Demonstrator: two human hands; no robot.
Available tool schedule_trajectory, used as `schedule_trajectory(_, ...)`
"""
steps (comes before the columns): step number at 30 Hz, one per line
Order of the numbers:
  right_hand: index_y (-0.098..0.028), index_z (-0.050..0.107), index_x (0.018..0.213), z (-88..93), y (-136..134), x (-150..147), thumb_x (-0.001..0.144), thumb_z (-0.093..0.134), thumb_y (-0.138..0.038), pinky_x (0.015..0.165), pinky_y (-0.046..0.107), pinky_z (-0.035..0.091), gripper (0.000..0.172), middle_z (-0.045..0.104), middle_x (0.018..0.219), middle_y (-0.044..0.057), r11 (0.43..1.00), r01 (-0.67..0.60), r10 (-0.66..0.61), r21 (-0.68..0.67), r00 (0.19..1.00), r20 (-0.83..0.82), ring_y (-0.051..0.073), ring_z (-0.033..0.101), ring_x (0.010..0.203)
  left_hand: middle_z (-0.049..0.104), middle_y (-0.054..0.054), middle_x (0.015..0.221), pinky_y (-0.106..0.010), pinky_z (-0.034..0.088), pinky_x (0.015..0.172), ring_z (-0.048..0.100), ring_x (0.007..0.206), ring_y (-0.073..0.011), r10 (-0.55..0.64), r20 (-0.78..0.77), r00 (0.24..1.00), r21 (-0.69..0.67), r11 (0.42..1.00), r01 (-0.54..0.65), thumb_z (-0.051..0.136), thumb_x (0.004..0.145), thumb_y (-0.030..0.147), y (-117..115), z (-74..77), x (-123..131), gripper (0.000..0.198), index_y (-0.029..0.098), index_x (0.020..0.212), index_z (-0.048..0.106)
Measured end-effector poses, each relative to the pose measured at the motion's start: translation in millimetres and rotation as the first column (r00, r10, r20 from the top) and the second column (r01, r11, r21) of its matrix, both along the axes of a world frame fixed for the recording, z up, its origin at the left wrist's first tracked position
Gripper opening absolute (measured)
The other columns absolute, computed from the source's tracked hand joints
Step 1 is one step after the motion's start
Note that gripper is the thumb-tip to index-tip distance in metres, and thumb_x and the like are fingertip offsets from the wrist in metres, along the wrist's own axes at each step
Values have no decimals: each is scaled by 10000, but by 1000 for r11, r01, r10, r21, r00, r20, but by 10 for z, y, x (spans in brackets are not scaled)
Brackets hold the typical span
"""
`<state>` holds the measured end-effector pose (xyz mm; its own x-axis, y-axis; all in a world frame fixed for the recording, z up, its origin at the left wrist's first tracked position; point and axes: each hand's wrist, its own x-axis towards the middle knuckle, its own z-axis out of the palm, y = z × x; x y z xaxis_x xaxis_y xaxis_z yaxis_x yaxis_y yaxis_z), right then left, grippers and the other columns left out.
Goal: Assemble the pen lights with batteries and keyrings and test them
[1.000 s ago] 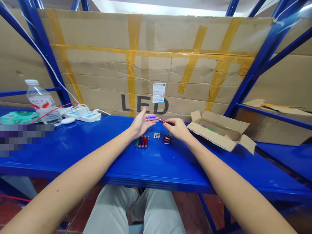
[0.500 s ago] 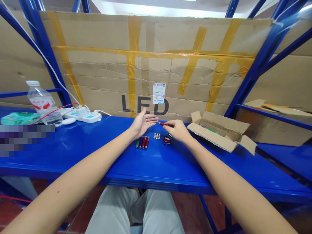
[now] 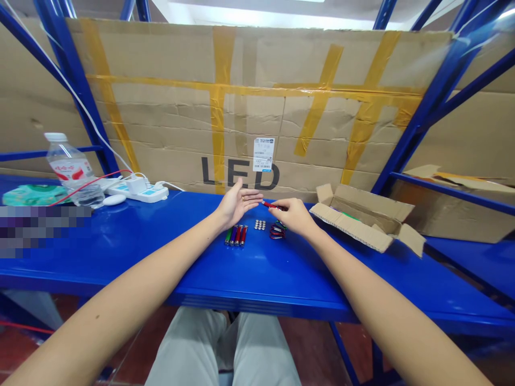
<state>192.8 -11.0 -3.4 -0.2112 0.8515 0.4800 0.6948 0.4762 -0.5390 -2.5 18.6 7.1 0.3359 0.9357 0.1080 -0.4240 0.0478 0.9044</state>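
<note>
My right hand [image 3: 293, 215] pinches a small red torch [image 3: 270, 205], its tip pointed at my left palm. My left hand [image 3: 236, 203] is held up open, fingers stretched toward the torch, with nothing in it. On the blue shelf [image 3: 161, 252] below lie a row of several small torches [image 3: 236, 235] in green, purple and red. Beside them sit a cluster of silver button cells [image 3: 259, 224] and a pile of coloured carabiner clips [image 3: 276, 230] under my right hand.
An open cardboard box [image 3: 364, 217] stands to the right of my right hand. At the back left are a water bottle [image 3: 71, 169], a white power strip [image 3: 137, 189] with cables, and a green packet [image 3: 32, 194]. A large taped "LED" carton [image 3: 241, 107] closes off the back.
The purple light that lay on my left fingers a second ago is gone. Both hands have barely moved.
</note>
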Motion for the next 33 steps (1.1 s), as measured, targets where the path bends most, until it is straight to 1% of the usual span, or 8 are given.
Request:
schedule_trajectory(6, -134, 807, 969, -26, 13, 9, 831, 569, -365, 564, 279, 329, 359, 612, 590, 8, 1000, -5, 5, 5, 1000, 11, 132, 440, 571, 708, -244, 1109, -374, 467, 1047, 665, 1103, -286, 2, 1, 1000, 6, 1000, -2, 308, 981, 595, -25, 4, 13, 684, 26, 1098, 671)
schedule_trajectory(12, -148, 806, 998, -27, 25, 16, 817, 571, -365, 567, 281, 351, 367, 699, 669, 21, 1000, -27, 26, -17, 999, -19, 139, 457, 572, 719, -231, 1088, -390, 466, 1048, 662, 1114, -291, -4, 6, 1000, 2, 1000, 4, 311, 978, 599, -6, -5, -3, 681, 43, 1154, 663)
schedule_trajectory(15, -131, 811, 952, -16, 25, 10, 817, 569, -356, 567, 274, 348, 356, 692, 655, 31, 1000, -4, 4, -31, 1000, -15, 141, 477, 584, 718, -228, 1093, -394, 461, 1052, 656, 1126, -291, -9, 8, 1000, 4, 1000, 9, 310, 978, 599, 5, -14, -8, 674, 54, 1148, 668)
schedule_trajectory(18, -114, 808, 888, 8, 10, -2, 807, 578, -361, 559, 271, 335, 347, 655, 604, 34, 999, 37, -38, -31, 999, -33, 137, 473, 578, 715, -231, 1093, -402, 454, 1059, 651, 1134, -295, 2, 4, 1000, 2, 1000, -2, 313, 978, 595, 3, -18, -2, 666, 54, 1124, 673)
schedule_trajectory(22, -96, 791, 802, 44, -12, -11, 779, 582, -351, 548, 274, 312, 330, 615, 572, 31, 996, 94, -93, 7, 994, -61, 130, 452, 571, 723, -222, 1057, -411, 456, 1053, 660, 1111, -293, -3, 5, 1000, -3, 1000, 3, 313, 974, 602, -4, -18, 4, 661, 63, 1098, 675)
schedule_trajectory(26, -96, 781, 785, 48, -11, -8, 763, 572, -329, 566, 274, 324, 314, 629, 597, 36, 996, 88, -85, 35, 994, -72, 134, 471, 591, 719, -237, 1047, -394, 463, 1040, 680, 1057, -284, 0, 12, 1000, -13, 1000, 0, 315, 975, 599, -3, -14, 3, 670, 40, 1063, 674)
schedule_trajectory(33, -120, 773, 788, 38, -2, -8, 755, 573, -312, 589, 272, 355, 280, 654, 621, 36, 995, 70, -64, 65, 994, -86, 149, 515, 611, 730, -224, 1031, -379, 476, 1023, 686, 1048, -274, -5, 18, 1000, -14, 1000, 5, 328, 971, 604, 11, -29, 5, 663, 50, 1106, 665)
